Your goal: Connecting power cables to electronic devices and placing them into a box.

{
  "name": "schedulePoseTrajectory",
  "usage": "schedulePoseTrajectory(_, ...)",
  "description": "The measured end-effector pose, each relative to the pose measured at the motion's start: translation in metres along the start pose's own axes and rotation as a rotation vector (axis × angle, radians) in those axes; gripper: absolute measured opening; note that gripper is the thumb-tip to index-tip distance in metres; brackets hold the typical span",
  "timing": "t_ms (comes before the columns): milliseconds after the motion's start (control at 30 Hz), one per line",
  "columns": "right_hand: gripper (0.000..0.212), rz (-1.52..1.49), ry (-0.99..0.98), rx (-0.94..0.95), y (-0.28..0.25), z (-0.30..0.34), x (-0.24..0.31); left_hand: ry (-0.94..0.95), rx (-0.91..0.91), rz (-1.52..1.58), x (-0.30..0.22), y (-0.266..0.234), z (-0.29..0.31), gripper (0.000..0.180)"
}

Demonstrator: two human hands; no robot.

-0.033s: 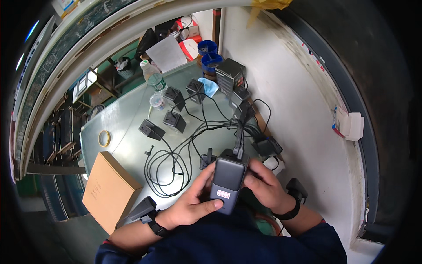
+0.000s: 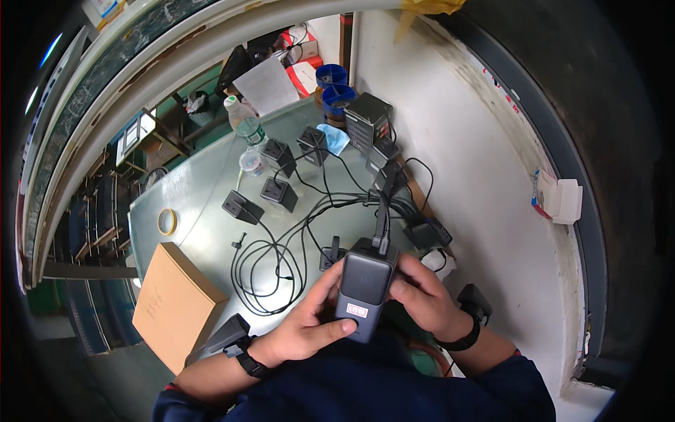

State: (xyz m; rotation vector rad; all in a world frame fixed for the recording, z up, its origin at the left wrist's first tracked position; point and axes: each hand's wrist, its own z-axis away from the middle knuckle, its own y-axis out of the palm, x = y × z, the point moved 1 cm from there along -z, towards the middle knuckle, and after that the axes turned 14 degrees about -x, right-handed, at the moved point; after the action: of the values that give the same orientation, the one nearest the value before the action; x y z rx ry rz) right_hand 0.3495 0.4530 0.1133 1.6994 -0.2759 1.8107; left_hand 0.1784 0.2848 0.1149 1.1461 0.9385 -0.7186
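Note:
Both my hands hold a dark grey, block-shaped power bank (image 2: 366, 280) above the near edge of the table. It has a glossy black panel and a small white and red label low on its front. My left hand (image 2: 309, 322) wraps its left side, the thumb across the lower front. Closed against its right side is my right hand (image 2: 427, 298), its fingertips partly hidden behind it. A black cable (image 2: 380, 225) meets the top of the power bank. Just beyond my left fingers, a small black block (image 2: 329, 258) lies on the table.
The glass table (image 2: 204, 204) bears several black blocks (image 2: 279, 195), a coiled black cable (image 2: 271, 309) and a roll of tape (image 2: 166, 221). A brown cardboard box (image 2: 172, 302) lies at the left. Plastic bottles (image 2: 249, 131), a black box (image 2: 368, 119) and blue-rimmed containers (image 2: 339, 97) stand farther back. A white wall (image 2: 478, 183) bounds the right.

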Motion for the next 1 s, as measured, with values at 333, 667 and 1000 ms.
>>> schedulePoseTrajectory(333, 0.042, -0.129, 0.085, -0.012, -0.001, -0.004, -0.004, -0.039, 0.02, 0.026, 0.003, -0.003, -0.001, 0.089)
schedulePoseTrajectory(667, 0.047, -0.276, 0.211, 0.038, -0.014, -0.005, -0.01, -0.047, -0.015, -0.091, -0.003, 0.003, -0.001, 0.087)
schedulePoseTrajectory(1000, 0.054, -0.262, 0.185, 0.061, -0.014, -0.009, -0.006, -0.032, -0.061, -0.116, -0.002, 0.006, -0.003, 0.088)
